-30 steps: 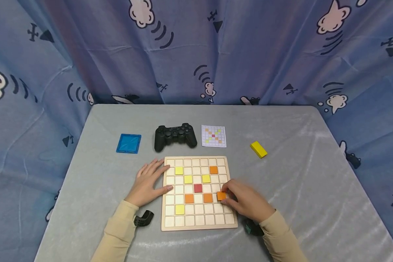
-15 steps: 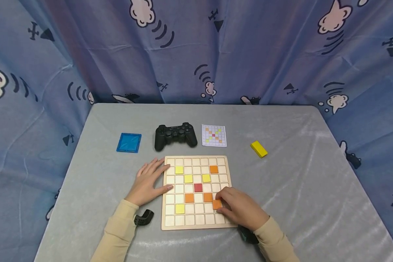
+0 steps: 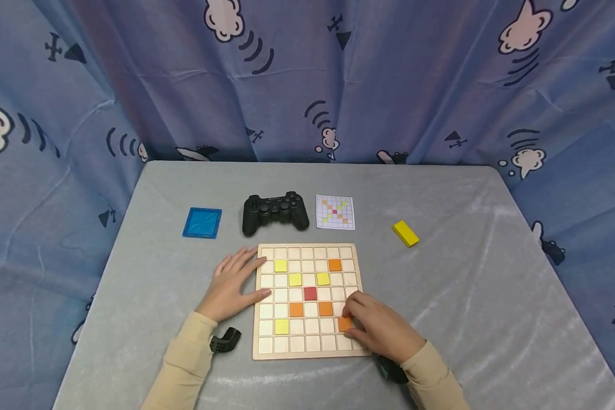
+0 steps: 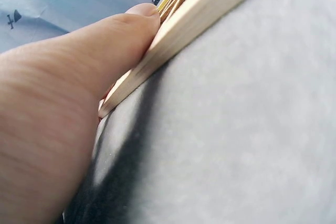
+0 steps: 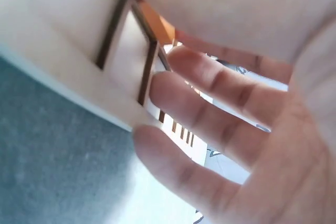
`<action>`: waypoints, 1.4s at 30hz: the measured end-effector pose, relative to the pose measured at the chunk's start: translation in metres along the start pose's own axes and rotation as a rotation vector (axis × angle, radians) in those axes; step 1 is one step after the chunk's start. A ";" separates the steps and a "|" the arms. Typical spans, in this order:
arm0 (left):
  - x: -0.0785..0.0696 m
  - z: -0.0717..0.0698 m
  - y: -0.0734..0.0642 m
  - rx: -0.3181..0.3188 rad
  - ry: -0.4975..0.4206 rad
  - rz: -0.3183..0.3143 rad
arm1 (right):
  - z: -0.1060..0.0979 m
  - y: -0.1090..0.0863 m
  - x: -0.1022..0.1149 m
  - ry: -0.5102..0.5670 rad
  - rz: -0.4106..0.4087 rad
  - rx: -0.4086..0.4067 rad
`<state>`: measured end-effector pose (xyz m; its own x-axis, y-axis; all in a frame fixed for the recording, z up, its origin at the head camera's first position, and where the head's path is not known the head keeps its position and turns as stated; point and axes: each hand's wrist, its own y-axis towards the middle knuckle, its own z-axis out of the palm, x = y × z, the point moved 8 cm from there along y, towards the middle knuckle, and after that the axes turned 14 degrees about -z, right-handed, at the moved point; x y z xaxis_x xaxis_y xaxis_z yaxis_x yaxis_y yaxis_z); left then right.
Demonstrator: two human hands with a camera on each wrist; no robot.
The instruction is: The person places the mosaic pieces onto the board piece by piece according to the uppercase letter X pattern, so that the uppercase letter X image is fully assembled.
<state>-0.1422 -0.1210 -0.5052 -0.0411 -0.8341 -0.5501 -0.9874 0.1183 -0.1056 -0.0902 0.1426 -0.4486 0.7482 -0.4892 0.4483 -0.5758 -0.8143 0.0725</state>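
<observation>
A wooden grid board (image 3: 312, 343) lies on the table with yellow, orange and red square tiles in some of its cells. Near its right side, my right hand (image 3: 381, 326) pinches an orange tile (image 3: 344, 324) between thumb and forefinger, low over a cell in the second row from the front. In the right wrist view the orange tile (image 5: 157, 24) shows behind the thumb, and the other fingers reach over the board's edge. My left hand (image 3: 233, 291) rests with spread fingers on the board's left edge; its thumb (image 4: 131, 30) lies across the wooden rim.
Behind the board are a black game controller (image 3: 275, 212), a small printed pattern card (image 3: 335, 212) and a blue square tray (image 3: 202, 222). A yellow block (image 3: 405, 233) lies to the right. A patterned curtain (image 3: 307, 80) hangs behind the table.
My right hand has brought the orange tile toward the front of the board, then slightly right. The left hand has kept its place.
</observation>
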 end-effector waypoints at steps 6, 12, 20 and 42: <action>-0.001 -0.001 0.000 0.002 -0.009 -0.002 | -0.001 0.000 0.001 0.013 -0.016 -0.011; -0.002 -0.002 -0.001 0.004 -0.010 -0.003 | -0.001 0.001 0.000 0.002 -0.011 -0.006; -0.003 -0.002 -0.001 0.007 -0.008 -0.005 | -0.002 -0.001 0.001 -0.001 -0.013 -0.016; -0.003 -0.003 0.000 0.023 -0.004 -0.008 | 0.000 -0.002 -0.002 0.002 -0.037 -0.041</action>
<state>-0.1422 -0.1201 -0.5009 -0.0329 -0.8331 -0.5522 -0.9838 0.1245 -0.1292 -0.0904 0.1450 -0.4495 0.7685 -0.4582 0.4466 -0.5608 -0.8184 0.1253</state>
